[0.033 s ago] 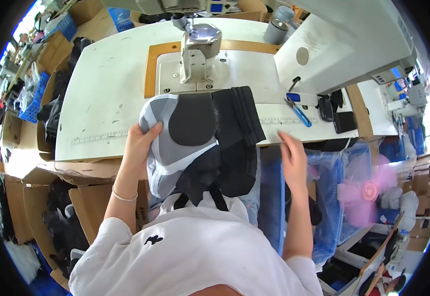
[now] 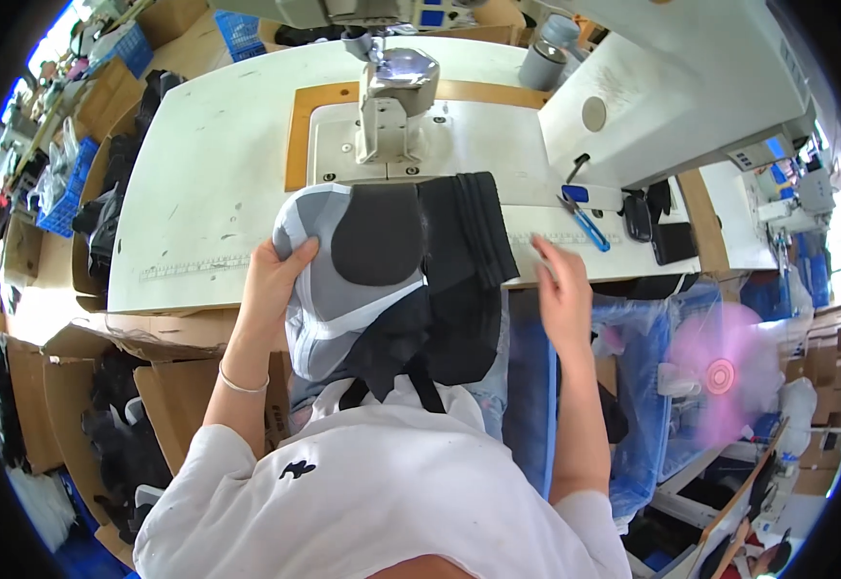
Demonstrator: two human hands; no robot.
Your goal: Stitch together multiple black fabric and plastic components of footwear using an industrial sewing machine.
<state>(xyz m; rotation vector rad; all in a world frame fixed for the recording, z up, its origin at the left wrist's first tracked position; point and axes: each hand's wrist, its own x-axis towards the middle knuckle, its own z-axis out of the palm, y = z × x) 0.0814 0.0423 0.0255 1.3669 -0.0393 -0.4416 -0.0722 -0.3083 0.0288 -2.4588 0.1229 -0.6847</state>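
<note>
My left hand (image 2: 271,280) grips the left edge of a grey and white garment piece (image 2: 324,289) with a black oval panel (image 2: 377,236). The piece lies over the front edge of the white sewing table (image 2: 218,164) and hangs toward my lap. Black ribbed fabric (image 2: 469,232) lies stacked on its right side. My right hand (image 2: 560,294) hovers at the table's front edge just right of the ribbed fabric, fingers apart and blurred, holding nothing. The sewing machine head (image 2: 396,96) stands just beyond the fabric.
Blue-handled snips (image 2: 585,224) and small black objects (image 2: 673,239) lie on the table to the right. A pink fan (image 2: 720,372) spins by a blue plastic bag (image 2: 643,386). Cardboard boxes (image 2: 179,386) with dark fabric stand on the left. Grey cups (image 2: 539,66) sit at the back.
My right hand has moved a little up and left, closer to the ribbed fabric. My left hand keeps its hold on the garment piece.
</note>
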